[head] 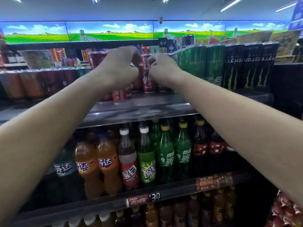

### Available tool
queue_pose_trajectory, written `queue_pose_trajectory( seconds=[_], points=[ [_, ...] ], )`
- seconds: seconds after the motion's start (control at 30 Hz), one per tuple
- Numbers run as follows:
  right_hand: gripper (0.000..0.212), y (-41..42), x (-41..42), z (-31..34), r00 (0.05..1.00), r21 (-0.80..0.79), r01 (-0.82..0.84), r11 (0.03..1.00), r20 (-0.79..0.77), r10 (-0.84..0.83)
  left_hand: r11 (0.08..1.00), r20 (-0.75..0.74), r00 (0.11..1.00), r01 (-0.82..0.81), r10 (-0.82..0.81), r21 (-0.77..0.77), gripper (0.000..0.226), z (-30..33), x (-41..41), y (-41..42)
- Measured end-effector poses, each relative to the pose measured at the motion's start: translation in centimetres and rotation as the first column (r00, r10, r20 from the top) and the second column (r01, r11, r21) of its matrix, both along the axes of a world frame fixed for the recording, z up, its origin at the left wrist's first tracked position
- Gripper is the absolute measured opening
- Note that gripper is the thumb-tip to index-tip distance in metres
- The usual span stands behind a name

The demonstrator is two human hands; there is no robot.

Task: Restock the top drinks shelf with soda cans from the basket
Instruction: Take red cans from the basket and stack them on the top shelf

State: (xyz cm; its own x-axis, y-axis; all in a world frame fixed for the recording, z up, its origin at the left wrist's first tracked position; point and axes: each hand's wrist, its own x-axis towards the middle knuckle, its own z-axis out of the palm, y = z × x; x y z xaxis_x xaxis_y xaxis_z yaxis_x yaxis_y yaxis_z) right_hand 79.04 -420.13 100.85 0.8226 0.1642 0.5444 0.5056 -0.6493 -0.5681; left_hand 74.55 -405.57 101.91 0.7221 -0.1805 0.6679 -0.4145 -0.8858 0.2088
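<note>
Both my hands are raised to the top drinks shelf, where red soda cans stand in rows. One upright red soda can stands between my hands. My left hand has its fingers curled against that can's left side and hides the cans behind it. My right hand curls its fingertips on the can's upper right edge. More red cans show to the left, and smaller ones stand near the shelf front. The basket is out of view.
Green cans and black energy-drink cans fill the shelf to the right, with brown cans at the left. Soda bottles crowd the shelf below. A red patterned bundle sits at the bottom right edge.
</note>
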Motion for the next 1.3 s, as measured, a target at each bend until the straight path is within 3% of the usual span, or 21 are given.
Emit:
queue_pose_trajectory(
  seconds=[0.1,0.17,0.23,0.3,0.37,0.4,0.6,0.73,0.83,1.0,1.1,1.3],
  points=[
    [0.036,1.8,-0.8,-0.7,0.99,0.054,-0.125,0.991,-0.056,0.128,0.985,0.259,0.964,-0.011,0.057,-0.174,0.017,-0.3,-2.1,3.2],
    [0.043,2.9,-1.0,-1.1,0.981,0.068,-0.166,0.984,-0.088,0.172,0.966,0.287,0.947,-0.075,0.146,-0.246,0.024,-0.8,-2.1,5.2],
    [0.042,3.9,-1.1,-1.4,0.974,0.071,-0.187,0.98,-0.116,0.195,0.938,0.153,0.96,-0.184,0.236,-0.294,0.041,-1.4,-0.8,7.4],
    [0.04,5.0,-0.8,-2.0,0.98,0.057,-0.164,0.985,-0.108,0.169,0.911,-0.121,0.96,-0.28,0.254,-0.304,0.064,-2.3,1.0,9.4],
    [0.051,5.9,-0.6,-2.6,0.994,0.036,-0.081,0.996,-0.064,0.084,0.909,-0.328,0.934,-0.255,0.143,-0.331,0.074,-3.2,1.9,10.2],
    [0.056,6.2,-0.5,-2.8,0.999,0.025,-0.038,0.999,-0.035,0.038,0.917,-0.359,0.929,-0.214,0.085,-0.338,0.071,-3.6,2.5,10.5],
    [0.036,5.8,-0.5,-3.2,0.998,-0.012,0.055,0.998,0.027,-0.054,0.953,-0.308,0.951,-0.089,-0.005,-0.288,0.045,-4.0,3.8,10.2],
    [0.026,4.3,-0.6,-3.0,0.992,-0.024,0.124,0.992,0.009,-0.124,0.968,-0.309,0.947,0.011,-0.091,-0.252,0.053,-3.7,3.5,8.1],
    [0.028,2.6,-0.6,-3.1,0.978,0.002,0.209,0.978,-0.003,-0.209,0.971,-0.313,0.939,0.068,-0.141,-0.231,0.031,-3.6,4.1,6.0],
    [0.048,0.8,-1.4,-3.7,0.911,-0.038,0.409,0.912,0.068,-0.406,0.974,-0.325,0.932,0.094,-0.158,-0.204,0.044,-3.4,5.7,2.3],
    [0.049,0.3,-2.2,-4.1,0.876,-0.033,0.463,0.886,0.172,-0.451,0.976,-0.308,0.94,0.086,-0.146,-0.199,0.034,-3.4,6.9,0.7],
    [0.028,-0.1,-3.4,-5.3,0.884,-0.212,0.458,0.863,0.213,-0.417,0.979,-0.284,0.953,0.052,-0.108,-0.196,0.04,-3.6,8.4,-0.1]
  ],
)
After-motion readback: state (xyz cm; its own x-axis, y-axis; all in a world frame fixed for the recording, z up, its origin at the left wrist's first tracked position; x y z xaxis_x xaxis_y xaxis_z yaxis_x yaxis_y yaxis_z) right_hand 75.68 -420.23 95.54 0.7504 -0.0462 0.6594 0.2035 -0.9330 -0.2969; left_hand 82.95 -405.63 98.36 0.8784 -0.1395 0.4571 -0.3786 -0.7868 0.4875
